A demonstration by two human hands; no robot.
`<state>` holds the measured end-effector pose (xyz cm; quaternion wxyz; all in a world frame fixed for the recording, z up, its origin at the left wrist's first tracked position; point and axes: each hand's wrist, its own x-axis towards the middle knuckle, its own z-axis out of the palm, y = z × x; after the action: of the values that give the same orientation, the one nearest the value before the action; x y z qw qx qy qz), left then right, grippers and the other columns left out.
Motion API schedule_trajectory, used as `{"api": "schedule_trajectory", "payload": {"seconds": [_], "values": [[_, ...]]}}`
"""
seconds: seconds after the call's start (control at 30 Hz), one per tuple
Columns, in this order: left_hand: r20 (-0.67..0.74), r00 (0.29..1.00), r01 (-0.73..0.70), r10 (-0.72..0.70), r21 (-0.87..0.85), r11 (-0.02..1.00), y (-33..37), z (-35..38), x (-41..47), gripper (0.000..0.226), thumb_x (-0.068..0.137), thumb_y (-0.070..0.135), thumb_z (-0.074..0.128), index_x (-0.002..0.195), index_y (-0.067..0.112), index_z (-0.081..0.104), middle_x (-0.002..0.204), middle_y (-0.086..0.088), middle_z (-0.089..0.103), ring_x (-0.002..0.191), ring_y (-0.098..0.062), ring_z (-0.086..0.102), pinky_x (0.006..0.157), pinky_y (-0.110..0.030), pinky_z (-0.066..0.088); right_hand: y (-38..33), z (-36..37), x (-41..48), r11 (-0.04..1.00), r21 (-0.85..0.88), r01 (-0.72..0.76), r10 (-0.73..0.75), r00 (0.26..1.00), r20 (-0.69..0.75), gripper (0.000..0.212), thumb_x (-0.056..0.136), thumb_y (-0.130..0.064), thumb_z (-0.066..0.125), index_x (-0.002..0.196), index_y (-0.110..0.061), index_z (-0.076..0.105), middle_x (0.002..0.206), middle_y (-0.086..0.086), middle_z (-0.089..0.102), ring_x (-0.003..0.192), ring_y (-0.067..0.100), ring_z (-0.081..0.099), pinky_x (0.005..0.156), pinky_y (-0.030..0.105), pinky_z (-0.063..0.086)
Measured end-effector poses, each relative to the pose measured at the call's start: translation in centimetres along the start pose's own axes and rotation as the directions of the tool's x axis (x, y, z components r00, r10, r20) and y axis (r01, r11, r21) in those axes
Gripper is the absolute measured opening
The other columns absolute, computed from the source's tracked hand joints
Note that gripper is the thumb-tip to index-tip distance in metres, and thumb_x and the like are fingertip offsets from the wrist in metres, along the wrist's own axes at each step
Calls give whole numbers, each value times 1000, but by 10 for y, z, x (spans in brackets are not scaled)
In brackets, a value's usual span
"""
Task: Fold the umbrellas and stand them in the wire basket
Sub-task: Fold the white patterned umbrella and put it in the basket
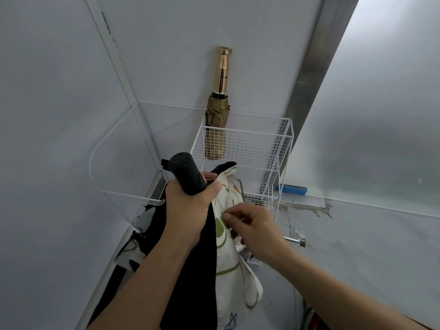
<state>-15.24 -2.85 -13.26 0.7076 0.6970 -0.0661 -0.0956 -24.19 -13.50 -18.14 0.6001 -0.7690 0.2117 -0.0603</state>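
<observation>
My left hand [188, 210] grips the black handle [187, 173] of a collapsed umbrella whose white, green-patterned canopy [228, 260] with a black lining hangs loose below. My right hand [252, 226] pinches the patterned fabric just right of the left hand. A folded khaki umbrella [216, 129] with a gold handle [222, 70] stands upright in the back left corner of the white wire basket [252, 141], leaning on the wall. The held umbrella is in front of and below the basket's near wall.
A curved white wire frame [100, 167] runs along the left wall. A blue object [291, 188] lies against the right wall behind the basket. A metal door stop [296, 241] sticks out near my right wrist. Walls close in on both sides.
</observation>
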Motion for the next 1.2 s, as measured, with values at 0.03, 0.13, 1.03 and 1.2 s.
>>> {"api": "schedule_trajectory", "payload": {"seconds": [0.03, 0.13, 1.03, 1.2], "values": [[-1, 1000, -6, 6, 34, 999, 0, -2, 2, 28, 75, -7, 75, 67, 19, 68, 81, -6, 73, 77, -15, 69, 78, -31, 55, 0, -3, 1, 1000, -26, -13, 14, 999, 43, 7, 92, -15, 67, 93, -17, 74, 77, -2, 73, 65, 7, 67, 57, 18, 50], [53, 998, 32, -34, 37, 999, 3, -13, 7, 43, 76, -10, 68, 55, 27, 65, 85, -8, 73, 85, -26, 69, 86, -41, 56, -1, -18, 9, 978, -195, -67, 54, 996, -74, 19, 89, -17, 71, 106, -24, 68, 98, -9, 69, 90, 7, 65, 82, 23, 55], [125, 981, 163, -150, -102, 981, 11, -37, 17, 26, 79, 1, 73, 69, 11, 52, 59, 0, 58, 55, -11, 60, 55, -25, 54, 6, -73, 31, 990, -19, -137, 136, 989, -64, 23, 84, -19, 75, 106, -16, 67, 88, 5, 76, 78, 17, 71, 76, 26, 54], [-229, 941, 207, -249, -189, 960, -3, -34, 26, 26, 78, 8, 80, 94, 6, 60, 82, -7, 63, 74, -20, 66, 67, -33, 58, 8, -66, 26, 924, -381, -17, -152, 899, -410, 20, 89, -23, 70, 109, -21, 67, 103, -8, 68, 89, 10, 62, 86, 30, 52]]}}
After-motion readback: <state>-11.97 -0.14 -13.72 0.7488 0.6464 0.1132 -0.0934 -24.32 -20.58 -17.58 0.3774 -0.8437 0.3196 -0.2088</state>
